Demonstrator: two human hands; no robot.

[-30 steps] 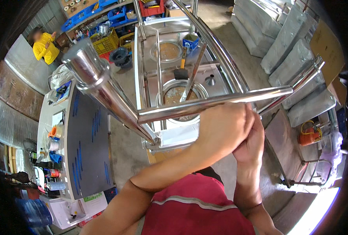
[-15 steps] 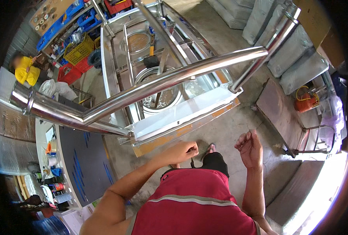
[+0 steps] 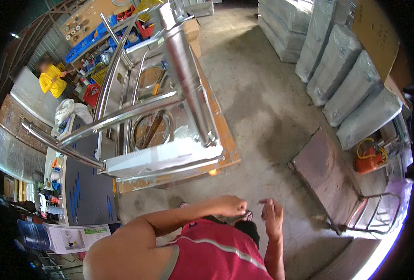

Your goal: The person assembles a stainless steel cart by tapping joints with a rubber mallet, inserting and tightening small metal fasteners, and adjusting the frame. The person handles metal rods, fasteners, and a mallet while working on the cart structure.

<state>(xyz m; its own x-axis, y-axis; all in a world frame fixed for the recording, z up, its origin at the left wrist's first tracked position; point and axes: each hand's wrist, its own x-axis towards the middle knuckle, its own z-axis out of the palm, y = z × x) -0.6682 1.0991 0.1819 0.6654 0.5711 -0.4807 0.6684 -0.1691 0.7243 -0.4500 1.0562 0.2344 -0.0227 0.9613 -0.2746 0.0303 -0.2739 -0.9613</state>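
My left hand reaches across in front of my red top, its fingers curled into a fist. Whatever it may hold is hidden. Just to its right is my right hand, raised, with the index finger stretched toward the left hand and the other fingers loosely bent; nothing shows in it. A small gap separates the two hands. Beyond them stands a shiny steel frame of tubes over a shallow metal body with round openings. It rests on a wooden board. An orange-handled tool lies inside the body.
A dark-topped table with blue marks is at left, bottles and small items along it. A flat cart and an orange gas cylinder are at right, below wrapped panels. A person in yellow stands far left.
My view has swung right, so the steel frame now sits further left and more floor shows. My hands have come closer together, and the right index finger has stretched out.
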